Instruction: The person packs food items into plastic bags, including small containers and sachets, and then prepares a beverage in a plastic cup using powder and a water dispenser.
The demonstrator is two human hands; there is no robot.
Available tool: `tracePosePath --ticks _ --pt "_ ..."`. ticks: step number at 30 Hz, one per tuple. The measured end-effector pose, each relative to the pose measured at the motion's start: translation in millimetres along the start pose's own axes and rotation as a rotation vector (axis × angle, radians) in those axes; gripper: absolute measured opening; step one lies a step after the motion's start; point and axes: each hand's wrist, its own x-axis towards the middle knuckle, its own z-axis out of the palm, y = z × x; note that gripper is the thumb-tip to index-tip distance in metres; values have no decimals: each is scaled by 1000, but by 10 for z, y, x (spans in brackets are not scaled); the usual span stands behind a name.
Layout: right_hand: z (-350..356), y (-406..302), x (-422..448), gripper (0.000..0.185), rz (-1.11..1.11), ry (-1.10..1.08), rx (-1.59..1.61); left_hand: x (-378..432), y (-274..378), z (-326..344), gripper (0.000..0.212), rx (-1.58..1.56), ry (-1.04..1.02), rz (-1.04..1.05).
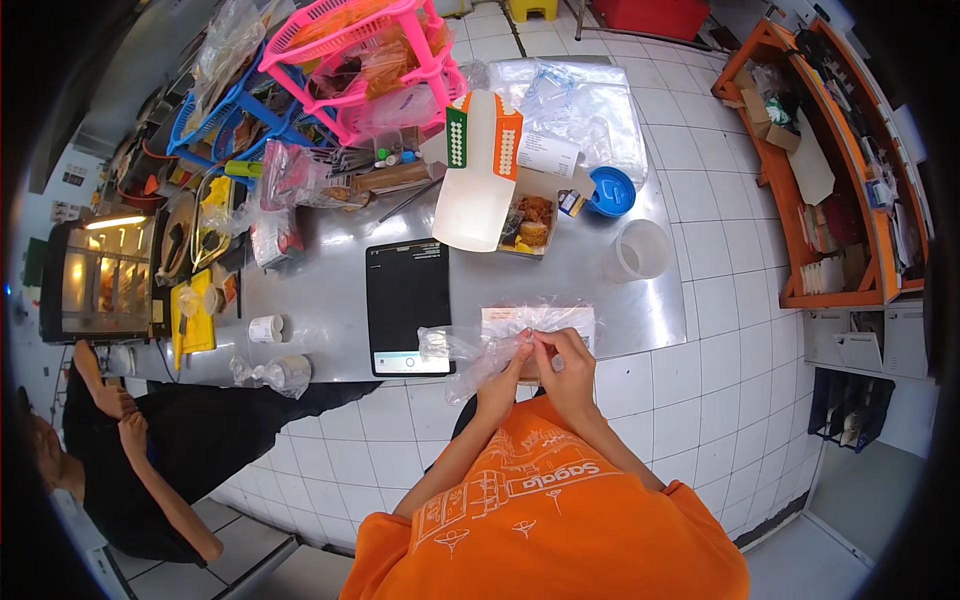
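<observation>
Both hands meet at the front edge of a stainless steel table [330,247]. My left hand [501,381] pinches a clear plastic bag [469,360], which bunches up and trails off to the left. From the other side, my right hand [566,367] grips the gathered plastic with its fingertips close to the left ones. Beneath the bag lies a white and orange printed sheet or box [536,316]; the plastic and my hands hide much of it. A black tablet [409,300] with a lit screen rests just left of the bag.
Behind stand an open food box [532,225] with fried food, a tall paper carton [476,202], a clear plastic cup [639,251] and a blue lid [611,191]. Pink [431,67] and blue baskets [247,105] fill the back left. A person in black [165,442] stands at left.
</observation>
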Motion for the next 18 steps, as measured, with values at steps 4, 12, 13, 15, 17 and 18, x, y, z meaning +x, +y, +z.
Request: tracePosePath --ticks 4,12,13,15,17,18 --pt "7 40 38 13 -4 -20 -8 31 -55 -39 24 264 -29 140" --pt "-255 350 433 7 400 -483 454 259 -78 -230 11 193 -263 420" --pt "-244 350 437 6 414 -437 514 293 -57 -191 10 128 -285 450" --pt "-208 373 412 4 444 -346 634 308 18 -113 10 158 -222 483" --pt "-189 413 348 3 426 -241 702 264 131 -25 11 347 -50 483" --pt "-170 424 307 4 415 -198 737 273 114 -6 11 319 5 413"
